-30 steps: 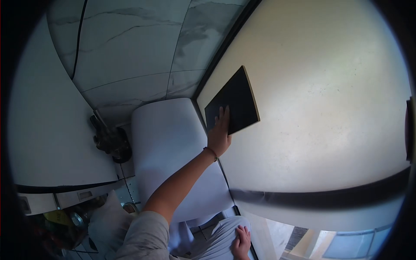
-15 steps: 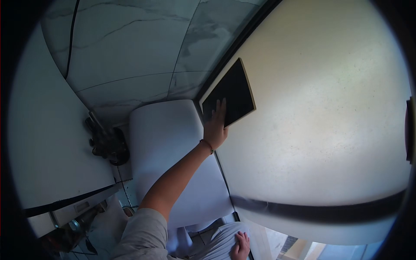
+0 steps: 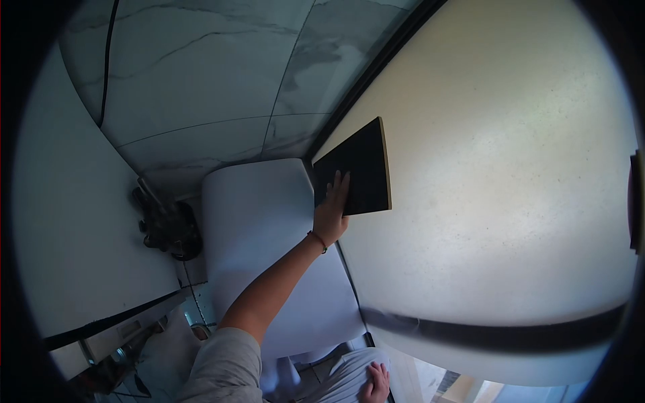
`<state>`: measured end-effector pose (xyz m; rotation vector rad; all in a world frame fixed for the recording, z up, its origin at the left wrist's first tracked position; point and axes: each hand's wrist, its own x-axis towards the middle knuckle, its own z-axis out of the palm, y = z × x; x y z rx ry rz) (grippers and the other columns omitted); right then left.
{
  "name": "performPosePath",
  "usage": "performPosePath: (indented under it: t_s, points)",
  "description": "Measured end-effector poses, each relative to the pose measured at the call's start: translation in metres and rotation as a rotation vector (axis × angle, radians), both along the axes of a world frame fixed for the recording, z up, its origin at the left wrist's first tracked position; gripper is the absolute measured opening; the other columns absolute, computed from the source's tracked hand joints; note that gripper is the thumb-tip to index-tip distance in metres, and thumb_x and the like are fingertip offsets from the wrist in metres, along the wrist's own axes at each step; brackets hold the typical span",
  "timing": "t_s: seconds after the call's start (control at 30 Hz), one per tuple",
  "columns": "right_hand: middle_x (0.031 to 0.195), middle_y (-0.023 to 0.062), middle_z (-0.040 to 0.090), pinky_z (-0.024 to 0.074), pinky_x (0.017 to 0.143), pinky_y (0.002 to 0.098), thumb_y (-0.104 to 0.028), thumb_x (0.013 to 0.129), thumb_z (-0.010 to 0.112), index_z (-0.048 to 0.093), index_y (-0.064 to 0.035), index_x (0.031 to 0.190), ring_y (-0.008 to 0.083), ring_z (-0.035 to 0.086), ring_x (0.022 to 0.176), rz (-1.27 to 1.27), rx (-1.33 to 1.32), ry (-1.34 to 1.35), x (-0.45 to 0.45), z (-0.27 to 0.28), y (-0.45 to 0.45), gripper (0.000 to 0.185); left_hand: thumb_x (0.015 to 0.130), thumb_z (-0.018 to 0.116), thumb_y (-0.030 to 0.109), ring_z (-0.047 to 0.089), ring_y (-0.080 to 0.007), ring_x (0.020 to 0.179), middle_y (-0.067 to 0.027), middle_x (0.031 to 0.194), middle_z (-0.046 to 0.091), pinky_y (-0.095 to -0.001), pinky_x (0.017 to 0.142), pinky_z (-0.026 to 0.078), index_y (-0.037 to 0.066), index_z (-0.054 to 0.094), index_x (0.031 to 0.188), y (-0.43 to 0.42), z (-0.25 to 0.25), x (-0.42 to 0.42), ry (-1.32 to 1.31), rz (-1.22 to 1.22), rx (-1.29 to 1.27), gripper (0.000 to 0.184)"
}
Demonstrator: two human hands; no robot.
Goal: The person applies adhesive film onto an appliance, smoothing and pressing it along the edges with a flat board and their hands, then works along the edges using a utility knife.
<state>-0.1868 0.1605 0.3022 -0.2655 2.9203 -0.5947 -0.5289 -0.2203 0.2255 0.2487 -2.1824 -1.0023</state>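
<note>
My left hand [image 3: 331, 211] reaches out from the lower left and lies on a thin black board [image 3: 366, 168] with a tan edge. Its fingers are stretched out flat over the board's dark face, and the thumb is by the near edge. The board rests at the left border of a cream tabletop [image 3: 497, 201]; what is under my palm is hidden. My right hand [image 3: 377, 384] rests on my grey-clad leg at the bottom, fingers extended and loosely spread, holding nothing.
A pale covered seat [image 3: 255, 201] stands left of the tabletop. Behind it rises a marbled tile wall [image 3: 195, 74]. A dark object [image 3: 171, 228], hard to make out, stands beside a white panel [image 3: 87, 215]. A black cable [image 3: 109, 67] hangs at the upper left.
The black board has turned clockwise, and its far and right corners have moved down in view. My left hand has shifted slightly down with it. My right hand stays on my leg.
</note>
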Motion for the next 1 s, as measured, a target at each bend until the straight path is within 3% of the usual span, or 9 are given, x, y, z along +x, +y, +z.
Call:
performPosePath:
  t_s: [0.17,0.37,0.47,0.67,0.73,0.8,0.87,1.0]
  points:
    - [0.136,0.0171,0.063,0.0319,0.119,0.0522,-0.003,0.093,0.045,0.067,-0.0085,0.128,0.0401,0.05,0.137,0.004,0.004,0.018,0.001,0.0,0.002,0.042,0.088,0.058,0.004,0.057,-0.0479,0.123,-0.0285,0.159,0.032,-0.0428,0.086,0.062,0.011,0.02,0.161,-0.016,-0.01,-0.027,0.026,0.025,0.091,0.083]
    - [0.135,0.0162,0.064,0.0328,0.118,0.0525,-0.004,0.094,0.046,0.067,-0.009,0.127,0.0401,0.051,0.136,0.001,-0.003,0.026,-0.001,0.0,-0.003,0.039,0.086,0.06,0.005,0.062,-0.0457,0.115,-0.0306,0.156,0.034,-0.0433,0.086,0.062,0.009,0.02,0.161,0.013,-0.003,0.006,-0.009,-0.003,0.044,0.085]
    - [0.135,0.0159,0.064,0.0335,0.117,0.0526,-0.004,0.095,0.046,0.067,-0.0093,0.125,0.0399,0.052,0.135,-0.01,0.01,0.028,0.001,-0.001,-0.001,0.038,0.086,0.059,0.008,0.059,-0.0519,0.118,-0.0317,0.156,0.034,-0.0456,0.075,0.064,0.009,0.016,0.161,0.007,0.004,-0.006,0.013,-0.007,0.08,0.087]
    - [0.135,0.0139,0.065,0.0343,0.116,0.0534,-0.006,0.095,0.049,0.069,-0.0108,0.123,0.0396,0.052,0.134,-0.032,0.022,0.067,0.002,-0.005,0.0,0.035,0.085,0.061,0.006,0.067,-0.0438,0.106,-0.0307,0.154,0.039,-0.0427,0.069,0.062,0.01,0.016,0.162,-0.017,0.026,-0.012,-0.056,-0.076,0.199,0.09]
    - [0.135,0.0131,0.065,0.0341,0.116,0.0534,-0.007,0.095,0.05,0.069,-0.0116,0.123,0.0396,0.052,0.134,-0.044,0.009,0.061,0.004,-0.005,0.005,0.035,0.084,0.063,0.004,0.07,-0.0412,0.096,-0.0297,0.153,0.041,-0.0418,0.068,0.061,0.01,0.017,0.162,-0.006,0.038,0.005,0.043,-0.08,0.126,0.091]
    - [0.135,0.014,0.064,0.0325,0.116,0.0558,-0.006,0.093,0.051,0.069,-0.0118,0.123,0.0392,0.051,0.134,-0.06,-0.019,0.075,0.005,0.0,-0.001,0.035,0.084,0.062,0.005,0.071,-0.0416,0.092,-0.0312,0.152,0.041,-0.0419,0.066,0.061,0.008,0.019,0.161,0.014,0.065,0.029,0.092,-0.108,0.042,0.088]
    - [0.135,0.0148,0.064,0.0315,0.116,0.057,-0.006,0.092,0.051,0.068,-0.0113,0.122,0.0389,0.051,0.135,-0.056,-0.005,0.05,0.008,-0.004,0.004,0.035,0.086,0.06,0.006,0.071,-0.0435,0.092,-0.034,0.151,0.041,-0.0414,0.067,0.061,0.006,0.02,0.161,0.026,0.119,0.052,0.047,-0.181,0.051,0.085]
    - [0.135,0.0154,0.064,0.0298,0.117,0.0579,-0.007,0.09,0.052,0.067,-0.0106,0.123,0.0401,0.049,0.137,-0.051,-0.059,0.062,0.008,-0.008,0.005,0.036,0.085,0.061,0.009,0.072,-0.0441,0.086,-0.0367,0.148,0.043,-0.0414,0.06,0.061,0.004,0.016,0.161,0.017,0.235,0.038,0.085,-0.091,-0.141,0.089]
